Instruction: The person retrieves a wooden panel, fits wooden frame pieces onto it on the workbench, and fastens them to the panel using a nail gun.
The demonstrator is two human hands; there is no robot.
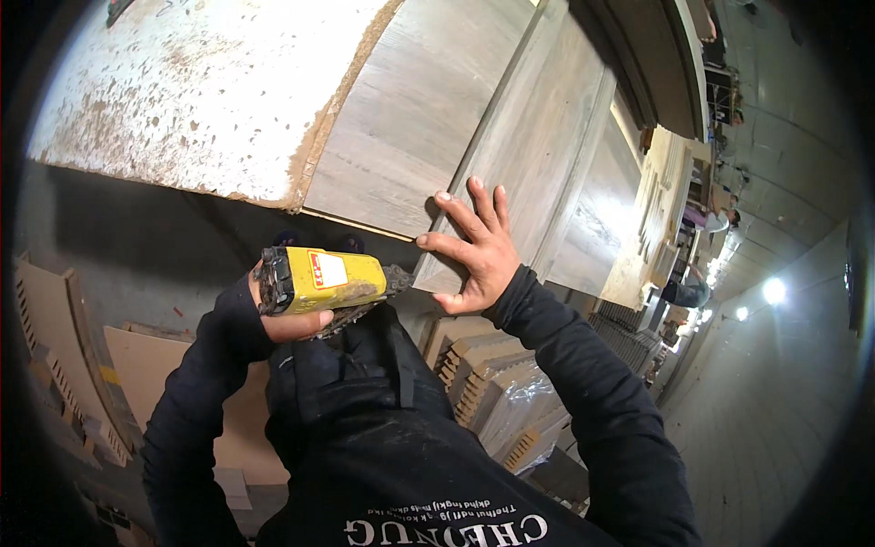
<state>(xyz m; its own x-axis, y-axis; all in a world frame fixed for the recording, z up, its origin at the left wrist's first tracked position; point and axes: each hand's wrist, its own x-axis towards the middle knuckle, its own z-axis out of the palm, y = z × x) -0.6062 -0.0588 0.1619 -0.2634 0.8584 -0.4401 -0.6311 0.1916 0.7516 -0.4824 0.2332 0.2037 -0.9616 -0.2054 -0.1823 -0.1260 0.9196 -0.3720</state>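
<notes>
My left hand (293, 321) is wrapped round a yellow and black nail gun (351, 273), its handle mostly hidden. The gun's dark nose meets the near end of a grey wood-grain board (538, 118); whether it touches or stops just short I cannot tell. On that board, close to its near corner, lies my right hand (483, 246) with fingers spread and nothing in its grasp. Beneath and to the left is another grey wood-grain panel (401, 109), and a long raised edge of the board runs away from me across it.
A worn white-topped work surface (210, 100) with a frayed brown edge lies at the left. Stacked panels (510, 392) stand below the bench near my legs, and brown sheets (137, 383) lean at the lower left. Other people (715, 219) are far off at the right.
</notes>
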